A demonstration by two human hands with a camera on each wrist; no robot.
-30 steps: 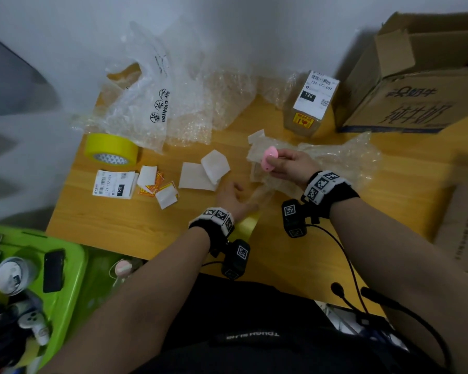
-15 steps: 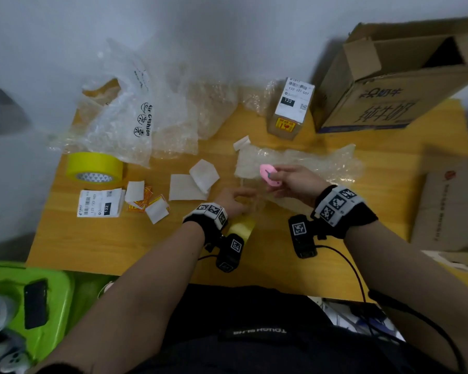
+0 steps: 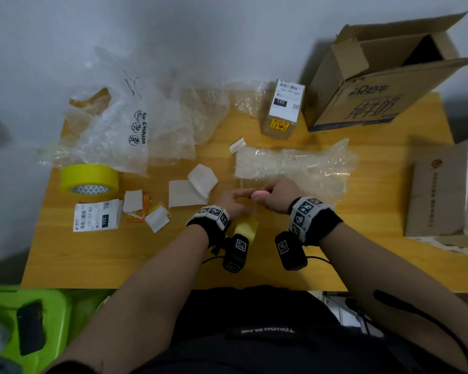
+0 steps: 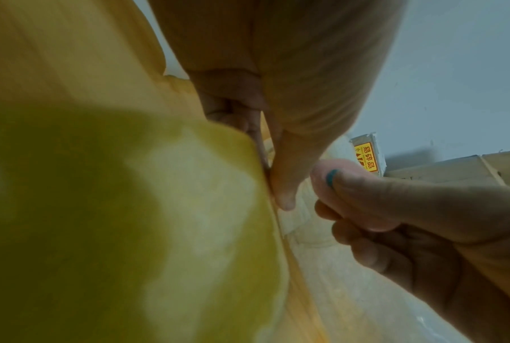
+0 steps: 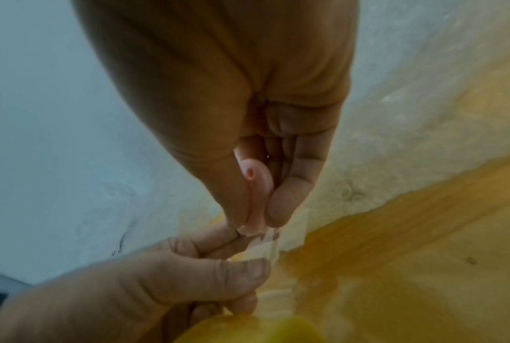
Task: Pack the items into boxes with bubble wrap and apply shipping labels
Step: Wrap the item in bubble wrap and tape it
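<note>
**Hands meet over the bubble wrap**

Bubble wrap (image 3: 289,168) lies flat on the yellow wooden table (image 3: 119,255), see-through and bumpy. The right hand (image 3: 277,194) pinches a small pink thing (image 3: 258,195), smooth and round-edged (maybe a little cutter, the view is too blurry to be sure), between thumb and fingers. The left hand (image 3: 234,199) pinches a clear strip of tape (image 5: 262,246) right under the pink thing, and a soft yellow piece of tape (image 3: 246,228) hangs by its wrist. A moment ago the pink thing was held higher over the wrap; now it sits lower, touching the left fingertips at the near edge of the wrap. A small labelled box (image 3: 284,107) stands behind, near the big open cardboard box (image 3: 376,95). A fat yellow tape roll (image 3: 90,178) sits far left.
</note>
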